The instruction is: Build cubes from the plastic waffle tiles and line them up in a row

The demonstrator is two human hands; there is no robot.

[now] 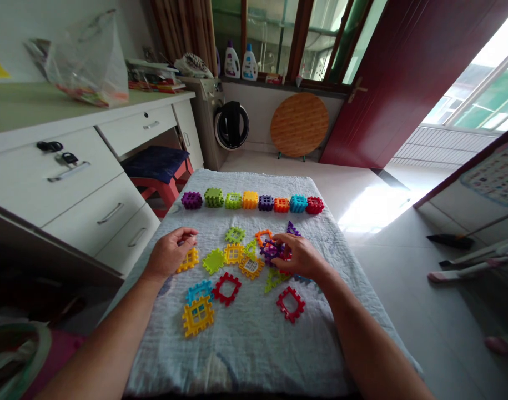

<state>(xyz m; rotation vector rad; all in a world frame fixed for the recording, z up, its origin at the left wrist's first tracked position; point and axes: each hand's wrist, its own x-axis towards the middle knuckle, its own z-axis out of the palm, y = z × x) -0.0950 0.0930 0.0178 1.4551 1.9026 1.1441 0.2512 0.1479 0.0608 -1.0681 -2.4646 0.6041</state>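
My left hand (172, 253) hovers at the left of the loose tiles, its fingers curled together with nothing visible in them. Just under and beside it is a yellow window tile (189, 260). At the right of the pile, my right hand (301, 256) has its thumb and fingers around a purple window tile (270, 250); red pieces beside it are partly covered by the fingers. Close by lie an orange frame (262, 236), a purple triangle (292, 228) and a green triangle (274, 280). Yellow window tiles (234, 254) and a solid green tile (213, 261) lie between the hands.
A row of colour-sorted stacks, including a green stack (213, 197) and a red stack (315, 205), stands along the far side of the cloth-covered table (245, 361). Nearer me are red frames (291, 304) and a yellow tile (198, 316) overlapping a blue tile (199, 291).
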